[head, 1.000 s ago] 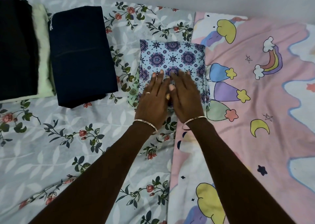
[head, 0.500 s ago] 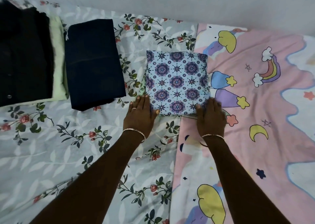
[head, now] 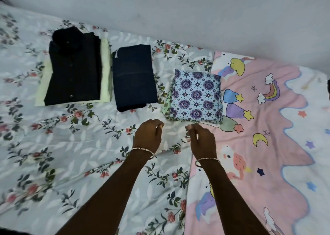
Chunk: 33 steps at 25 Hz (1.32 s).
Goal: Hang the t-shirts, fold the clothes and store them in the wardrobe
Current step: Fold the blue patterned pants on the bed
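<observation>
A folded blue cloth with purple medallion print lies on the bed, with a green patterned edge showing at its left. To its left lies a folded navy garment. Further left a folded black shirt sits on a pale green folded cloth. My left hand and my right hand hover just in front of the blue cloth, apart from it, fingers loosely curled and holding nothing.
The bed carries a grey floral sheet on the left and a pink cartoon sheet on the right. A plain grey wall runs along the bed's far side.
Both hands have drawn back off the blue cloth's near corners and now hover in front of it. The view has pulled back, bringing the black shirt fully into sight.
</observation>
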### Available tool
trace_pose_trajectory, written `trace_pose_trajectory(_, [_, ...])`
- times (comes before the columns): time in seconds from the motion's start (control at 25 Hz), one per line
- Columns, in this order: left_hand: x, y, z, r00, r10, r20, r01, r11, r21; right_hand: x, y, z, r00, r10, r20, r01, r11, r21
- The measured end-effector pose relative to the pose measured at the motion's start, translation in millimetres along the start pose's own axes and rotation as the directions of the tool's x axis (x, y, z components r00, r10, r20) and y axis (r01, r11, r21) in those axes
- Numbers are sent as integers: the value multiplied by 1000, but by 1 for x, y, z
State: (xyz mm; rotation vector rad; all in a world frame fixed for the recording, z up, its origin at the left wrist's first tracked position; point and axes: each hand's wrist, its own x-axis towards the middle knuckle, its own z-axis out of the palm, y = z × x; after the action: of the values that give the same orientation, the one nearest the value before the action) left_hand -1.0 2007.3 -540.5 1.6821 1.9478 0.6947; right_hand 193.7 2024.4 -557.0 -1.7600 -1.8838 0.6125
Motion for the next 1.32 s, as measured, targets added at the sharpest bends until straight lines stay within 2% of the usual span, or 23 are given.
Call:
trace_pose_trajectory(0.16, [-48, 7, -57, 994, -60, -96, 52, 995, -86, -35, -81, -18, 997, -78, 10, 76, 988, 134])
trace_pose_trajectory(0.44, [-162, 17, -173, 928, -184, -324, 114, 968, -224, -121, -205, -55, 973, -223, 60, 210, 961, 180])
trace_pose_trajectory(0.64, [-260, 19, -262, 879, -258, -402, 156, 951, -269, -204, -299, -71, 912, -376, 167, 353, 924, 149])
trace_pose_trajectory(0.84, [-354, 11, -347, 804, -361, -472, 232, 922, -310, -286, -391, -75, 850, -469, 239, 399, 870, 289])
trace_pose_trajectory(1.08, [-456, -15, -431, 668, -483, -567, 295, 871, -394, -364, -483, -69, 817, -496, 295, 336, 824, 455])
trace_pose_trajectory(1.32, [-548, -67, -503, 473, -591, -654, 387, 806, -448, -427, -587, -27, 634, -638, 437, 417, 758, 502])
